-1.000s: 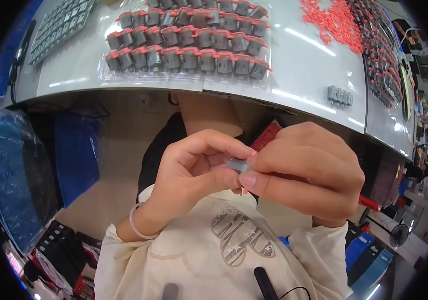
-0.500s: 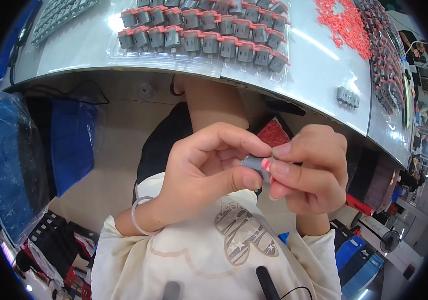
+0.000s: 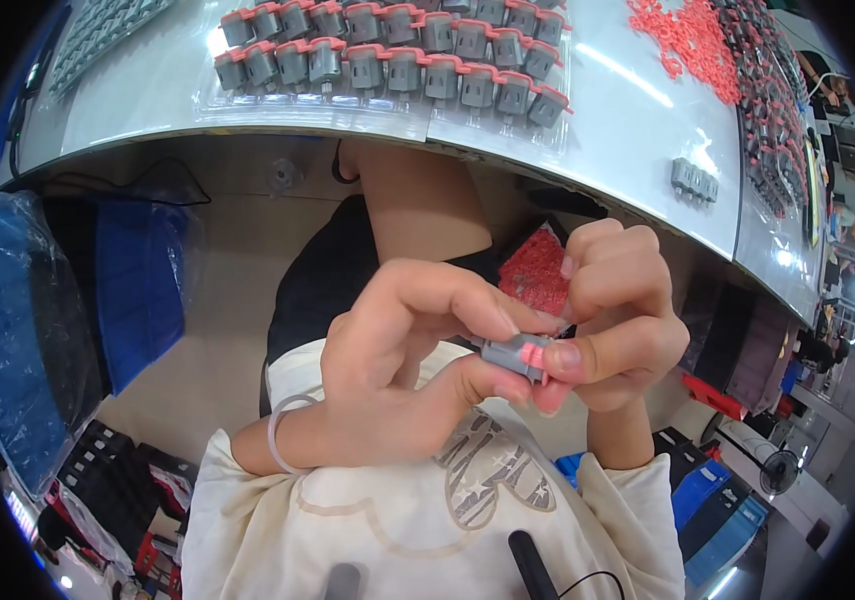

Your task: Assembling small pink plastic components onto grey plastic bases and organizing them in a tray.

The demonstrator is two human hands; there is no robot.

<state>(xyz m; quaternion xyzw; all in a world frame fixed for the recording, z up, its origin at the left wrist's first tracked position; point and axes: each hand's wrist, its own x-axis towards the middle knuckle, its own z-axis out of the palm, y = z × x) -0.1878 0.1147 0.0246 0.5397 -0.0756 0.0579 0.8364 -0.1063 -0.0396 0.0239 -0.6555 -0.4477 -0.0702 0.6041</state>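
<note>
The left hand (image 3: 398, 350) pinches a grey motor (image 3: 508, 357) by its body, clear of the table (image 3: 638, 165); the right hand (image 3: 623, 320) grips its other end, at the pink clip (image 3: 532, 354). I can see rows of clipped motors (image 3: 442, 78) there, loose clips (image 3: 693, 48) heaped to their right.

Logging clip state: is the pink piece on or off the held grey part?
On: the pink piece sits across the grey part, at its right end. Full seating: cannot tell, fingers overlap it.
</note>
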